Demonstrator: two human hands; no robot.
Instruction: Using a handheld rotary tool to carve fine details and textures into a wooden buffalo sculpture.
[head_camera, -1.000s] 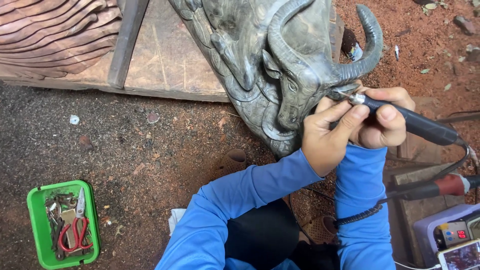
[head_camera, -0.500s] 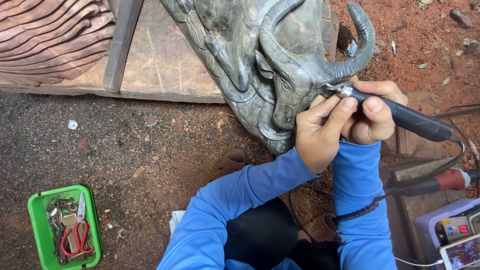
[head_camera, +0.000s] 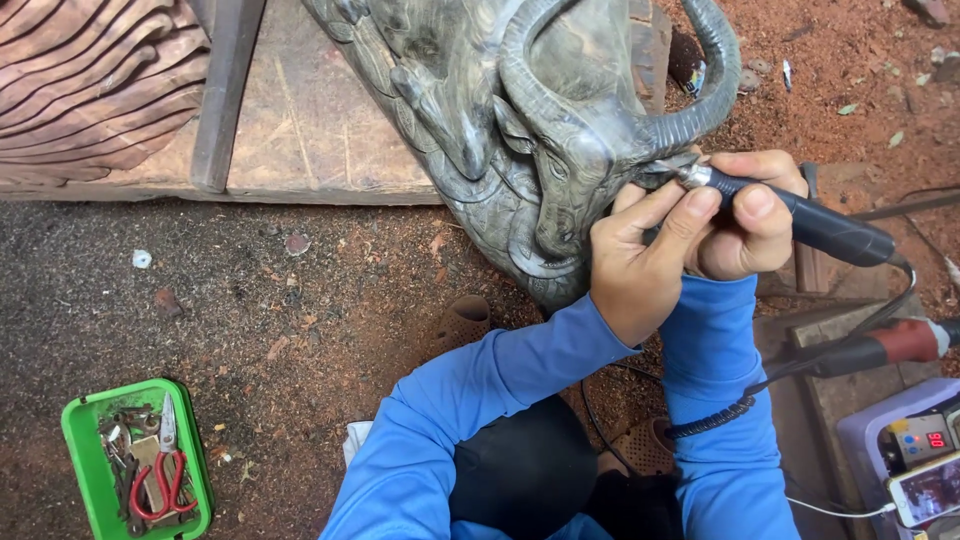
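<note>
Head view: my right hand (head_camera: 745, 215) closed around the rotary tool (head_camera: 800, 215), left hand (head_camera: 640, 260) pinching its tip against the carved buffalo (head_camera: 560, 130); green tray (head_camera: 85, 470) lies well apart on the ground.

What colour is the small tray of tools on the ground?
Bright green plastic tray, clearest in the head view.

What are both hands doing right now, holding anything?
Left hand: fingers steady the tip of the black rotary tool against the dark buffalo carving.
Right hand: closed around the black rotary tool.
</note>
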